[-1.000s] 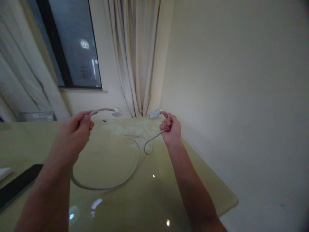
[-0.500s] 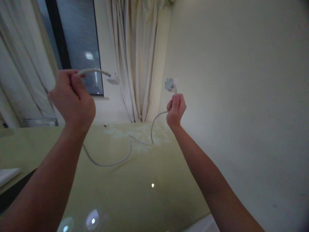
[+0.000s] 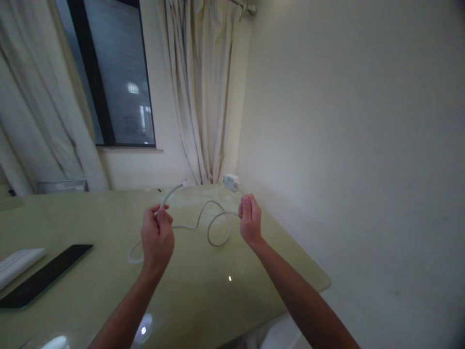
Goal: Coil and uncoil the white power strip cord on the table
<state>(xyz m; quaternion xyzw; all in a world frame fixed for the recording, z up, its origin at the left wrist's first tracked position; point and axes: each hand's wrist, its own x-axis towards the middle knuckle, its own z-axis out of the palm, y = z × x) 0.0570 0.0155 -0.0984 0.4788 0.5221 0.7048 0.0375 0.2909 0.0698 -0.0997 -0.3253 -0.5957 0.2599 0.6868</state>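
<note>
A slender, pale-grey flexible cable (image 3: 187,227) lies in loose loops on the glossy yellow-green bench (image 3: 196,291), its ends held up before the onlooker: the fingers of the left hand (image 3: 157,237) are closed on it a little short of a small whitish end piece (image 3: 184,183), and those of the right hand (image 3: 250,218) grip it just below a blocky white connector (image 3: 231,182). Good handling probably calls for light grips near both ends and slow, even movement, letting the loops open without kinking.
</note>
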